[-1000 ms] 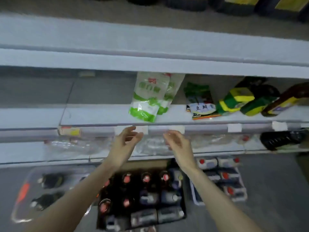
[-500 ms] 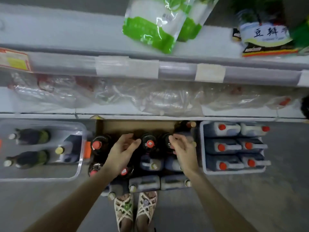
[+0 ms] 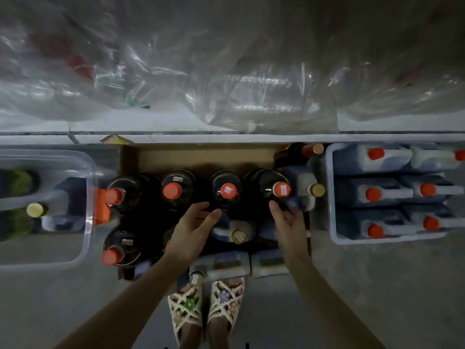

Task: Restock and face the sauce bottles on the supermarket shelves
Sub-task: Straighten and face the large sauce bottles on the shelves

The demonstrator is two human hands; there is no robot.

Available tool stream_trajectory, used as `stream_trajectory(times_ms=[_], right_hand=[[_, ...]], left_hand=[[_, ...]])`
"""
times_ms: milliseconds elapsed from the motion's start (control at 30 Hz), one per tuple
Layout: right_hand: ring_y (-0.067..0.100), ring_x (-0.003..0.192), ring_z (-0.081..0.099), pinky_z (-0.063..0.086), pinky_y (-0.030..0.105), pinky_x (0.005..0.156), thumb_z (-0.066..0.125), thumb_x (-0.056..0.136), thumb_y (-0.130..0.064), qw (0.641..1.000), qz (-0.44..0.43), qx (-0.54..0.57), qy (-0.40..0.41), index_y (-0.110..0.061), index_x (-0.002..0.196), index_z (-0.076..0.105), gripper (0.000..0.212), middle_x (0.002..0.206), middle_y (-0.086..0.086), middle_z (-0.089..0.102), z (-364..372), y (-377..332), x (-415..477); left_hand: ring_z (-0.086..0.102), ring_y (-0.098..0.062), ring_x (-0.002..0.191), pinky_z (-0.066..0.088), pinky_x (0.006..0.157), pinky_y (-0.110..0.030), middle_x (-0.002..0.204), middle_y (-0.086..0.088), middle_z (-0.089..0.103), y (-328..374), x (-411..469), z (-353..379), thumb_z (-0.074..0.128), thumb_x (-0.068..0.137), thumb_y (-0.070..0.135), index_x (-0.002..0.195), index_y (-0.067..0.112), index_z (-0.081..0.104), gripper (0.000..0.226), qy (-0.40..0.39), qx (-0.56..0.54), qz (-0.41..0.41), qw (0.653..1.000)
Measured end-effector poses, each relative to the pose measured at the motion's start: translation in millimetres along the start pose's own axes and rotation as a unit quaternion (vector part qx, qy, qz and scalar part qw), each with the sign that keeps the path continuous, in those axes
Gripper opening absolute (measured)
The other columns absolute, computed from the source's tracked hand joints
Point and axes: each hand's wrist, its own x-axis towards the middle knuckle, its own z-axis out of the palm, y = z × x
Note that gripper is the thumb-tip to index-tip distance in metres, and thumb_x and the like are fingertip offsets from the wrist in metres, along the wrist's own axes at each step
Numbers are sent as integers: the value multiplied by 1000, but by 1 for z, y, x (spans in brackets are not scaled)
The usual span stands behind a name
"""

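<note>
**A:** What lies around the box?

**B:** A shelf [image 3: 226,138] runs across the top. It is heaped with crumpled clear plastic [image 3: 251,84], and its lip hangs over the box's far wall. Below is grey floor [image 3: 50,298]. The person's sandals [image 3: 185,306] stand at the box's near side, just beside two lying jugs [image 3: 226,264].

**A:** And the hands?

**B:** Both are inside the box, over the near row, and hide what is under them. The left hand [image 3: 191,233] is loose and spread and holds nothing, with its fingertips just below the third bottle [image 3: 228,190]. The right hand [image 3: 289,222] is also slack and holds nothing. It is beside the fourth bottle [image 3: 281,189], and I cannot tell if it touches.

**A:** Now the containers, left to right.

**B:** First comes a clear bin [image 3: 85,172]. In it lie green bottles [image 3: 15,182] and a yellow-capped jug [image 3: 35,209]. An orange piece [image 3: 103,210] sits against its right wall.

Next is the cardboard box [image 3: 201,157]. Four dark bottles with red caps stand upright in its far row, and another dark bottle [image 3: 110,255] stands at the near left. A gold-capped jug [image 3: 237,234] shows between the hands, and a second one [image 3: 316,190] stands at the right wall. One bottle [image 3: 312,149] lies tilted at the far right corner.

Last is a white crate [image 3: 332,197], which holds six red-capped jugs [image 3: 372,193] in three rows of two.
</note>
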Motion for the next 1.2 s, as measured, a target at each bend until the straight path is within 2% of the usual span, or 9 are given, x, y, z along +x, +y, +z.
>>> stream_trajectory(times_ms=[100, 167, 500, 633, 767, 867, 1000, 1067, 1200], right_hand=[[15, 126, 46, 35, 27, 101, 64, 87, -42, 1000, 11, 2, 2, -14, 146, 32, 73, 135, 2, 52, 6, 7, 19], [19, 134, 40, 31, 33, 111, 62, 86, -50, 1000, 17, 6, 2, -19, 151, 23, 81, 145, 2, 45, 10, 11, 32], [22, 143, 24, 24, 37, 114, 61, 84, -57, 995, 39, 91, 24, -28, 154, 2, 96, 157, -2, 25, 30, 19, 58], [19, 137, 35, 31, 30, 106, 64, 85, -47, 992, 13, 123, 38, -27, 154, 12, 89, 151, -1, 35, 30, 19, 60], [16, 129, 46, 40, 35, 107, 70, 80, -51, 988, -15, 146, 47, -26, 149, 29, 84, 142, -4, 47, 33, 10, 67], [8, 114, 54, 44, 17, 84, 70, 81, -50, 986, -40, 151, 65, -25, 139, 45, 68, 126, -9, 58, 33, -2, 63], [2, 103, 57, 46, 13, 80, 70, 82, -43, 983, -60, 162, 64, -22, 124, 54, 49, 110, -16, 61, 21, -24, 47], [-3, 94, 57, 46, 6, 65, 69, 84, -38, 983, -69, 162, 53, -26, 120, 50, 43, 104, -20, 56, 11, -41, 32], [-2, 64, 62, 49, 17, 58, 75, 79, -41, 980, -79, 168, 68, -17, 125, 54, 56, 100, -8, 67, -4, -87, -6]], left_hand=[[60, -9, 100, 48, 86, -31, 102, 11, 64, -14, 14, 8, 60, 90, 37, 116, 27, 54, 29, -3, -3, 0, 1000], [60, -6, 100, 49, 91, -34, 102, 14, 63, -19, 21, 11, 59, 90, 38, 115, 28, 54, 27, -4, -8, 3, 1000], [61, -6, 99, 49, 87, -27, 101, 8, 64, -24, 34, 11, 58, 92, 32, 118, 22, 54, 28, -1, -23, 13, 1000], [61, -10, 101, 49, 89, -30, 104, 7, 64, -23, 38, 9, 58, 91, 34, 117, 24, 54, 28, 1, -7, 17, 1000], [61, -10, 102, 49, 90, -29, 104, 7, 64, -21, 36, 5, 58, 91, 35, 120, 22, 54, 32, 2, 4, 22, 1000], [61, -12, 104, 48, 93, -32, 104, 6, 64, -18, 30, 2, 58, 91, 35, 118, 23, 54, 30, 8, 9, 23, 1000], [60, -12, 104, 48, 93, -32, 106, 4, 64, -6, 15, -2, 58, 91, 35, 118, 23, 54, 30, 1, 6, 27, 1000], [60, -11, 104, 48, 91, -29, 106, 5, 64, 7, 5, -5, 57, 92, 35, 119, 22, 54, 31, -4, 4, 34, 999], [61, -7, 99, 47, 85, -24, 102, 5, 64, 43, -22, -9, 59, 89, 37, 120, 19, 55, 36, -4, -22, 53, 998]])
